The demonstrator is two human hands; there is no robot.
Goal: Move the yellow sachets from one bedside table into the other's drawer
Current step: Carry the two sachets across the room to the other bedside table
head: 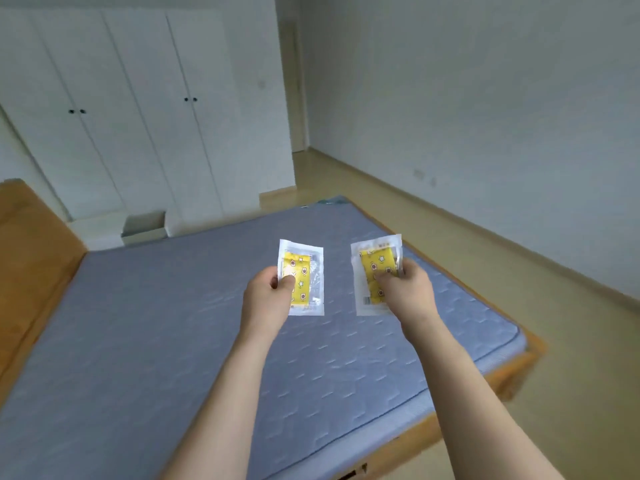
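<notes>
Bed [173, 341] on a wooden frame, covered by a blue-grey quilted mattress; surface smooth, edged with piping. Beside it, light wooden floor [571, 393] running to the walls.

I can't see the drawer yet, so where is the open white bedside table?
Head view, far left: the bedside table stands beyond the mattress, against the wardrobe.

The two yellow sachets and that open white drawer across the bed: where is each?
left sachet [304, 271]: head view, on its clear wrapper.
right sachet [375, 263]: head view, on its yellow pattern.
open drawer [143, 233]: head view, on its white front panel.
</notes>
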